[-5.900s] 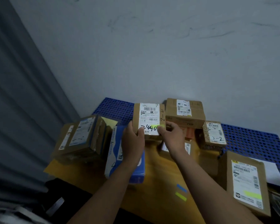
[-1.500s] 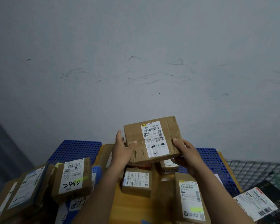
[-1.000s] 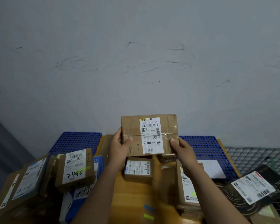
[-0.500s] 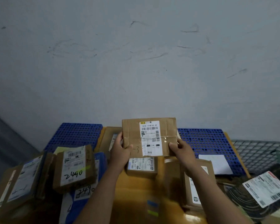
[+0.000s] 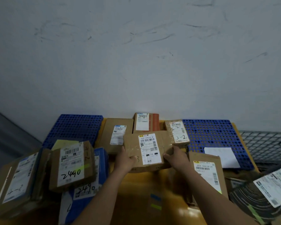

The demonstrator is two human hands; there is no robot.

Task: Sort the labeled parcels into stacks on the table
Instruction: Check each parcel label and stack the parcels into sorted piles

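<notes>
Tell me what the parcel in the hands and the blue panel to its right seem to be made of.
The held parcel: brown cardboard, matte, with glossy clear tape that glints. The blue panel: probably moulded plastic, judging by its even colour and regular holes.

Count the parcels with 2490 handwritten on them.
2: the brown box at left and the blue parcel partly under it. The left hand partly covers the held parcel's mark; others may be hidden.

Brown parcels on a yellow tabletop
White labels; blue hole-dotted mats at its back corners; one blue parcel leftward.
</notes>
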